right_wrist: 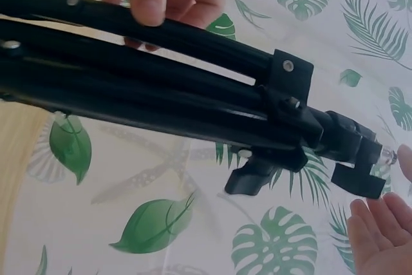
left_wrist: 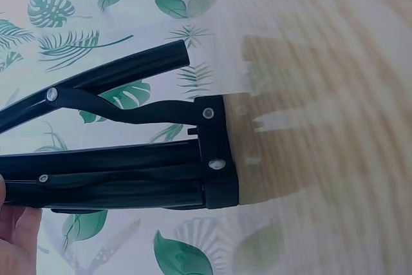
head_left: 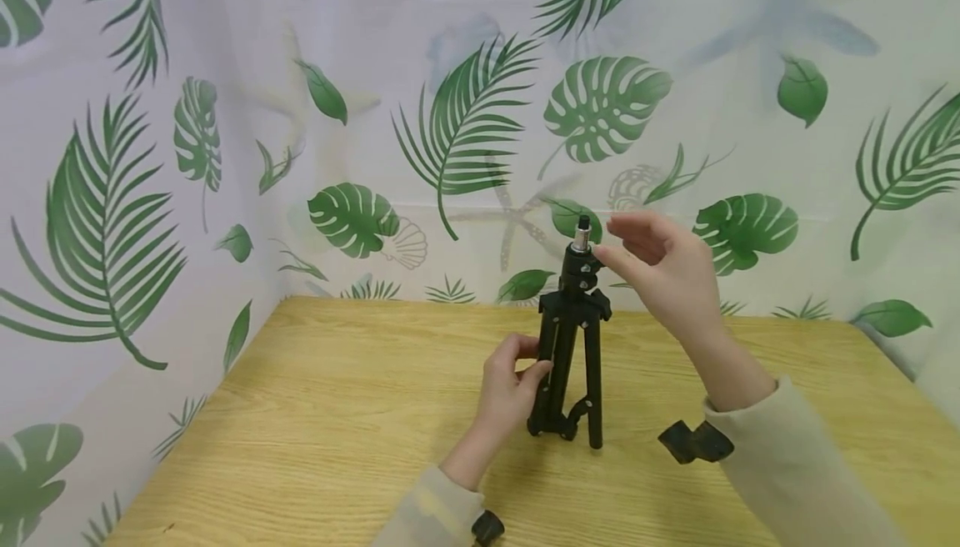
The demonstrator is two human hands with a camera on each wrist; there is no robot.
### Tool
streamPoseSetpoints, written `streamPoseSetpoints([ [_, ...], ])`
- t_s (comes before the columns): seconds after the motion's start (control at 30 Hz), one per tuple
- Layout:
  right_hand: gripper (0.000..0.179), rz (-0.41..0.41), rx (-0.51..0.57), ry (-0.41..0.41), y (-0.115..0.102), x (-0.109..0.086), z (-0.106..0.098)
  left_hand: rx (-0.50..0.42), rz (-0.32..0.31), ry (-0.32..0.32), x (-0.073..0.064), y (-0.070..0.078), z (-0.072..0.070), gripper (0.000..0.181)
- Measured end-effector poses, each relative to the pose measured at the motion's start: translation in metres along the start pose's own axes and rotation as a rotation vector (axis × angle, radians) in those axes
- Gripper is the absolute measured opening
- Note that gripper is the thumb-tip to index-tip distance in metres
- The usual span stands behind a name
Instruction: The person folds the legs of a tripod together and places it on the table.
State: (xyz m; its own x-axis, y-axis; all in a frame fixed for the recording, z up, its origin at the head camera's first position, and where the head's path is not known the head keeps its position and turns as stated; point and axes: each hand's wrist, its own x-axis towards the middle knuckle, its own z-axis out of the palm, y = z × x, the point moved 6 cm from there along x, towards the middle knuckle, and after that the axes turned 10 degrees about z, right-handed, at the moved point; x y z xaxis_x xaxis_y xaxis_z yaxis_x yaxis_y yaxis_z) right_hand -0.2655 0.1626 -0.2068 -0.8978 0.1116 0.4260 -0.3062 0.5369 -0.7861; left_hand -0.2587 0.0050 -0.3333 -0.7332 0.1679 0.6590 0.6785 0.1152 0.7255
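A black tripod stand (head_left: 573,305) stands upright over the table, its legs folded nearly together. One leg (left_wrist: 141,66) angles away from the lower bracket (left_wrist: 217,152) in the left wrist view. My left hand (head_left: 506,384) grips another leg partway up, thumb on the near side and fingers behind. Beside the top, my right hand (head_left: 671,272) is held with loosely bent fingers and its thumb tip right at the silver stud (head_left: 582,236). A black knob (right_wrist: 359,180) on the neck lies just by the right fingertips in the right wrist view. Another knob (right_wrist: 251,175) sits lower on the collar.
The wood-grain table (head_left: 322,414) spreads under both arms. Behind and at the sides hangs a white leaf-print cloth (head_left: 360,138). A black strap-mounted piece (head_left: 696,442) sits at the right cuff, and another (head_left: 487,526) at the left cuff.
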Motion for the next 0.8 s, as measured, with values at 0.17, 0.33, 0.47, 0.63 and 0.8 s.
streamPoseSetpoints([
  [0.17, 0.039, -0.009, -0.03, 0.017, 0.011, -0.014, -0.008, -0.003, 0.008, -0.002, 0.0, -0.001, 0.001, 0.014],
  [0.33, 0.035, -0.03, -0.028, 0.026, 0.025, -0.029, -0.008, -0.009, 0.0, -0.002, 0.0, -0.001, 0.001, 0.014],
  [0.47, 0.031, -0.037, -0.022, 0.028, 0.037, -0.039, -0.004, -0.011, -0.009, -0.005, 0.0, 0.0, 0.0, 0.014],
  [0.63, 0.028, -0.018, -0.054, 0.0, 0.055, -0.049, 0.004, -0.01, -0.016, -0.003, 0.0, 0.0, 0.0, 0.014],
  [0.8, 0.027, 0.019, -0.065, -0.025, 0.071, -0.058, 0.013, -0.01, -0.037, 0.0, 0.0, 0.0, 0.001, 0.014],
])
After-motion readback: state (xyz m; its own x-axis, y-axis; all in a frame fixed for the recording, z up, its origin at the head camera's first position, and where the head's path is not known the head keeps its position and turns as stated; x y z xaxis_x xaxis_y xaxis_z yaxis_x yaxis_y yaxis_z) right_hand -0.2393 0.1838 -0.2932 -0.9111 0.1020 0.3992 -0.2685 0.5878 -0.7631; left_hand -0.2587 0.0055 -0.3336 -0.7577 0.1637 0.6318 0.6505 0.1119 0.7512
